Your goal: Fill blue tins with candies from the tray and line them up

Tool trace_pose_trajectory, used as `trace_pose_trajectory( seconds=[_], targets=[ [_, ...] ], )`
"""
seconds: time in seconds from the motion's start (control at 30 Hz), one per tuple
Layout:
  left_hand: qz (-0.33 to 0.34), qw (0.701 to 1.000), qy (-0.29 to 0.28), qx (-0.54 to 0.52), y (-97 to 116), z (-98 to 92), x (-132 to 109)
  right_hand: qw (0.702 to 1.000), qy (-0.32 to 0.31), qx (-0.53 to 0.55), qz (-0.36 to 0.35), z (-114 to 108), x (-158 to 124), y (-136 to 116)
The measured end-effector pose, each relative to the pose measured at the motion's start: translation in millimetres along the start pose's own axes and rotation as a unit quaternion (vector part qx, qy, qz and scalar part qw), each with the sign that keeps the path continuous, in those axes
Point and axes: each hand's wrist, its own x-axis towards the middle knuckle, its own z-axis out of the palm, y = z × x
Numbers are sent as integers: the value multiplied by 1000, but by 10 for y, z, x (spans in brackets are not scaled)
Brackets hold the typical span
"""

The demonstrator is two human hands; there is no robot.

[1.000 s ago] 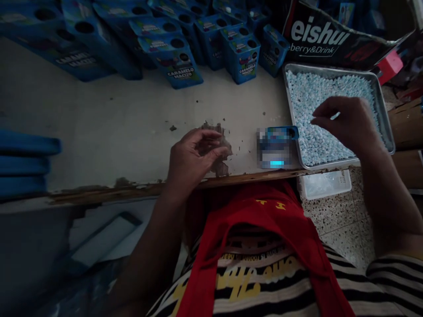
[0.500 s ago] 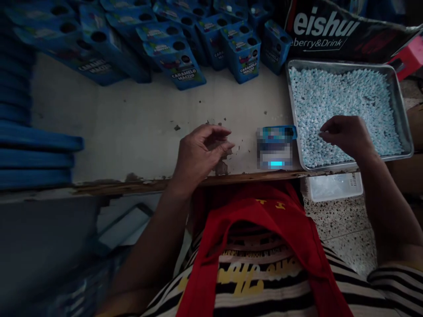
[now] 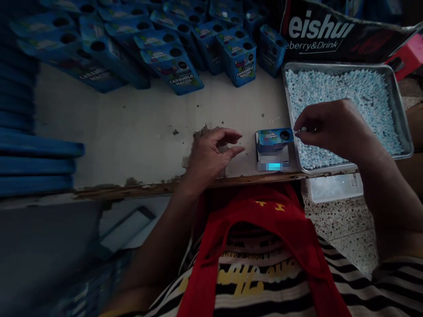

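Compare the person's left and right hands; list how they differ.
Grip: the left hand has thumb and fingers apart; the right hand has thumb and fingertips close together.
Place: the left hand is over the table, left of the near blue box; the right hand is over the candy tray, right of that box.
Both are bare, with bent fingers.

Free passage runs across the pale, worn tabletop (image 3: 139,127) from the stack of flat blue slabs (image 3: 41,150) at far left to the left hand (image 3: 214,152), which obstructs the front centre. Crowded blue printed cardboard boxes (image 3: 238,61) close off the rear; a black printed carton (image 3: 363,44) bounds the rear right. A narrow gap separates the left hand from the single blue box (image 3: 276,138), just beside the shallow metal tray (image 3: 337,66). The right hand (image 3: 337,127) blocks access above the tray's middle; its far right is reachable from above.
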Motion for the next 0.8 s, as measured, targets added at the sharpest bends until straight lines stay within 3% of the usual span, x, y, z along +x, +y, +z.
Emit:
trace_pose_trajectory(
  seconds=[0.13,0.37,0.47,0.53,0.6,0.67,0.73,0.8],
  targets=[
    [-9,1000,1,-6,-69,-22,-22,998,-33,-44,-13,68,139,-57],
    [9,1000,6,-16,-139,-45,-12,998,-53,-20,-13,123,171,-1],
    [106,994,-13,13,87,120,55,998,-22,54,11,60,168,85],
    [189,978,-55,65,340,306,125,990,11,136,38,32,234,204],
    [237,954,-117,141,594,486,207,966,38,245,70,50,392,349],
    [241,932,-172,209,763,560,291,934,53,338,100,132,646,476],
    [229,927,-183,234,788,437,379,932,68,340,111,265,976,556],
    [214,939,-140,231,670,88,493,964,99,234,80,414,1335,585]
  ],
)
